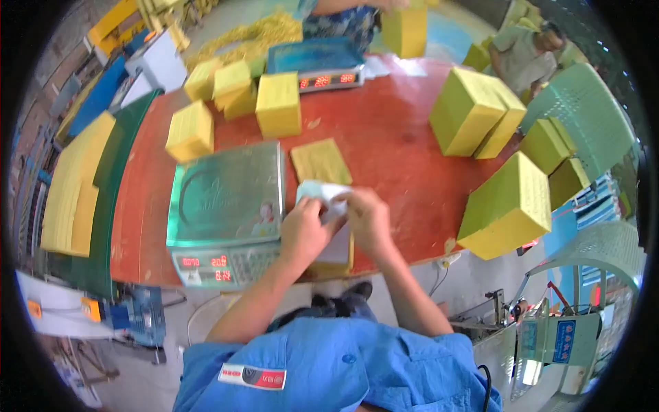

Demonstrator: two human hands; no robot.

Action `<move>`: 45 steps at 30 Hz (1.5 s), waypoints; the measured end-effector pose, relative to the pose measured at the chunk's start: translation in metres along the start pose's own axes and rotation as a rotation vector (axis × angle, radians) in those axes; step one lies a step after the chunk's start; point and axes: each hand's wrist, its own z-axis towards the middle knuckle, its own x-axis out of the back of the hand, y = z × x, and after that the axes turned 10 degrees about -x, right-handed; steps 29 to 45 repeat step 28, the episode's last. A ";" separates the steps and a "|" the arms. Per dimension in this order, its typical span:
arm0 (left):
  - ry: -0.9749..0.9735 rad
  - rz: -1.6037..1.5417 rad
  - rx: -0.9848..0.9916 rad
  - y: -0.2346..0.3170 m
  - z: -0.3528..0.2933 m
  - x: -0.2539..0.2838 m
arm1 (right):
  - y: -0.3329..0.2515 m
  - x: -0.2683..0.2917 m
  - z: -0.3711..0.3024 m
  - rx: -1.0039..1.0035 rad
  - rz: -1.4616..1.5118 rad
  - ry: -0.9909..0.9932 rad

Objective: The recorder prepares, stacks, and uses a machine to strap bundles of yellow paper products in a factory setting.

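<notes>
My left hand [303, 232] and my right hand [369, 216] meet over the near edge of the red table. Fingers of both are closed on a thin white sheet [317, 188], possibly paper or plastic film, which looks creased between them. Beneath the hands lies a yellow pad [333, 266] with a pale top, partly hidden by them. Just beyond, a flat yellow sheet or thin pad [321, 162] rests on the table. Left of my left hand is a digital scale [230, 192] with a bare metal platform and lit red digits.
Yellow paper blocks [279, 104] stand at the table's far left, with larger blocks [504, 206] along its right side. A second scale [317, 56] sits at the far edge, near a person's arm. Another person [525, 58] is at the far right beside a green plastic chair [583, 117].
</notes>
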 end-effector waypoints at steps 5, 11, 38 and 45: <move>0.018 -0.034 0.038 -0.008 -0.009 -0.003 | -0.007 -0.007 -0.006 -0.152 0.127 -0.157; 0.015 -0.051 0.012 -0.013 -0.012 -0.002 | 0.014 0.000 0.006 0.098 -0.329 0.132; 0.015 0.046 -0.056 -0.002 -0.003 -0.003 | -0.002 -0.003 0.005 -0.079 -0.140 -0.025; 0.015 0.046 -0.056 -0.002 -0.003 -0.003 | -0.002 -0.003 0.005 -0.079 -0.140 -0.025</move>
